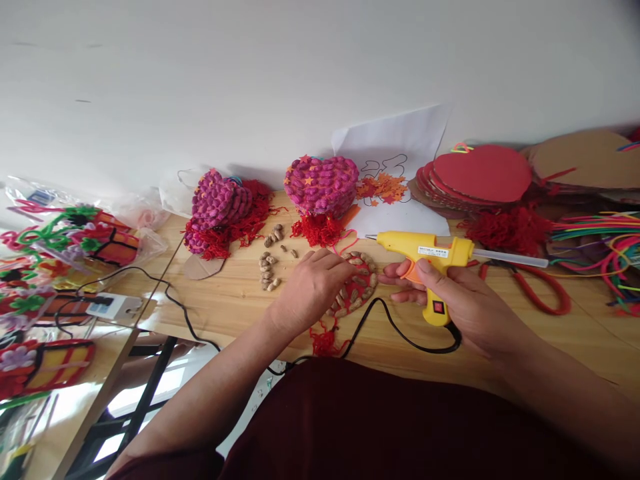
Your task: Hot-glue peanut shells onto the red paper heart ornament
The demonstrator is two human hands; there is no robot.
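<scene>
A yellow glue gun is being gripped by the right hand, the fingers wrapping its handle and orange trigger; its nozzle is being pointed off to the left, above the work, apparently so that room is being given to the left hand. The left hand is being lowered over a red heart, fingers bent and close together; whether a nut is being pinched cannot be told. The heart is being supported flat on the wooden bench, directly before the dark-clothed torso, probably for easy reach. Ridged tan peanuts are being borne around its rim and across its face, and a stringy red tassel is being splayed below it. Loose peanuts are being set out beside the left hand, seemingly within its reach. Farther back, 2 groups of bumpy, purple-pink hearts are being stood near the wall, with red fringes of frayed yarn. Thin, pointed orange stars are being heaped on smooth white paper, perhaps to be kept together. Smooth red hearts with corrugated edges are being stacked to the right, presumably to save space.
</scene>
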